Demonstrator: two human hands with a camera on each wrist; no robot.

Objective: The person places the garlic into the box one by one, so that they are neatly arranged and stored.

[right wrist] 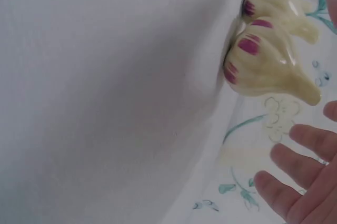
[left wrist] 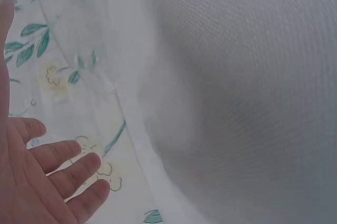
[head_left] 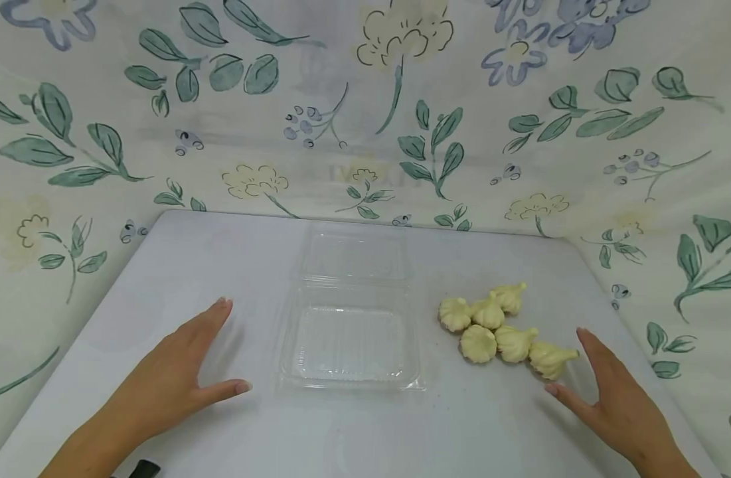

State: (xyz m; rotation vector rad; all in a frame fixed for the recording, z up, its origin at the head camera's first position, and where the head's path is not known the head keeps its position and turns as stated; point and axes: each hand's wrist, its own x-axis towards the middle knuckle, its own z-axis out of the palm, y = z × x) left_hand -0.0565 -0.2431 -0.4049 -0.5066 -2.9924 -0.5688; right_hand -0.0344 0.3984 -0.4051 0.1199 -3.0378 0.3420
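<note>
The left grip point(head_left: 176, 365) and right grip point(head_left: 625, 405) are bare hands with slender fingers point(left wrist: 76, 172), rounded fingertips point(right wrist: 281, 155) and short nails point(head_left: 243, 387). The left forearm point(head_left: 93, 441) is bare too. Beside it, toward the counter's point(head_left: 353, 431) left edge, shows a small black piece point(head_left: 144, 469) (partly cut off).

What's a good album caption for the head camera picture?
Left hand and right hand flank a clear container and six garlic bulbs.

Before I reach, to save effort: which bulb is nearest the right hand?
The rightmost garlic bulb, beside the right hand; the other five lie farther left in the head view.
</note>
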